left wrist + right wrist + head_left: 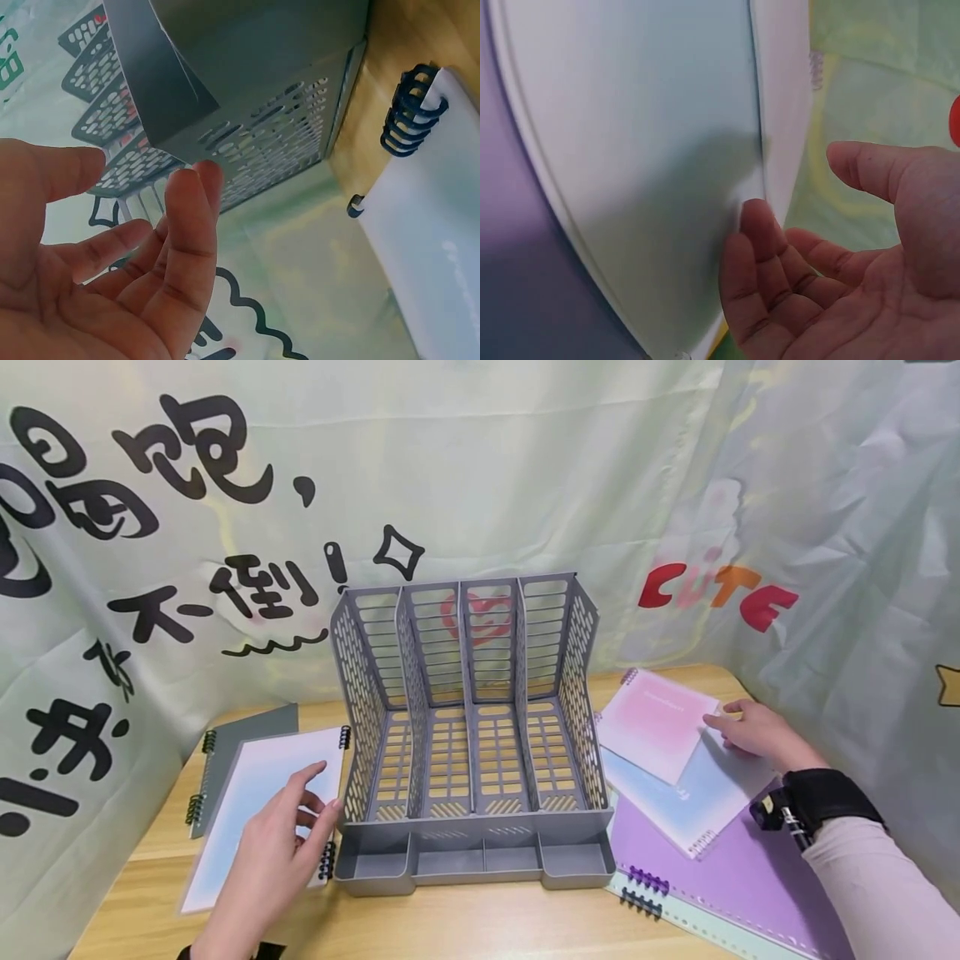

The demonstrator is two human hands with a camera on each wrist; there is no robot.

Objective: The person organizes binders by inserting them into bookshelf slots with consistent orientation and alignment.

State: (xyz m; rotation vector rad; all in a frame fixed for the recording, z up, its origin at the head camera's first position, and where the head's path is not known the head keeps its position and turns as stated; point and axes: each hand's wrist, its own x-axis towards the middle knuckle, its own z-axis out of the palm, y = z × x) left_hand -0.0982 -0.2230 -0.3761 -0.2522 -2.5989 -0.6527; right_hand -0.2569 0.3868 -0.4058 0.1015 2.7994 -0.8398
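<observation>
My right hand (757, 733) reaches to the right edge of a small pink spiral notebook (656, 718). In the right wrist view its fingertips sit right at the edge of that notebook (784, 90), with the thumb held apart. Beneath lies a blue-and-white spiral notebook (720, 785), on top of a larger purple one (750, 860). My left hand (277, 835) hovers over another blue-and-white notebook (247, 793), fingers loosely bent and nothing held. A grey desk organizer (472, 822) with upright dividers stands between the hands; the left wrist view shows its perforated side (277, 127) close beyond the left fingertips.
A dark grey spiral notebook (262, 722) lies partly under the left blue-and-white one. At the bottom of the right pile, a mint-green notebook (697, 920) sticks out near the table's front. Printed cloth (525, 468) hangs around the back and sides of the wooden table (465, 927).
</observation>
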